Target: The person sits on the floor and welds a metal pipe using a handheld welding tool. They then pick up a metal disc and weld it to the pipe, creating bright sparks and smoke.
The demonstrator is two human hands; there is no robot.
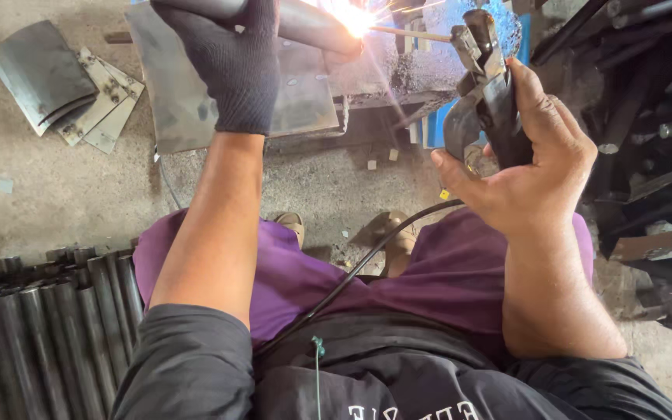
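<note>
Bundle of dark steel tubes [40,334] at lower left, on the concrete floor [64,194]. Cut metal offcuts [68,89] lie upper left. Left hand [231,66], in a dark knit glove, fingers wrapped around a steel pipe [313,27] over a flat steel plate [305,97]. Bright weld arc [355,17] at the pipe's end. Right hand [534,167], bare, fingers clamped on the electrode holder [484,93]; its rod [410,33] reaches the arc. Black cable [367,260] crosses the lap. Dark scrap bars [647,117] at right.

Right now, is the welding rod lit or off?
Lit: a bright arc with flying sparks burns at the welding rod tip, against the metal pipe.
</note>
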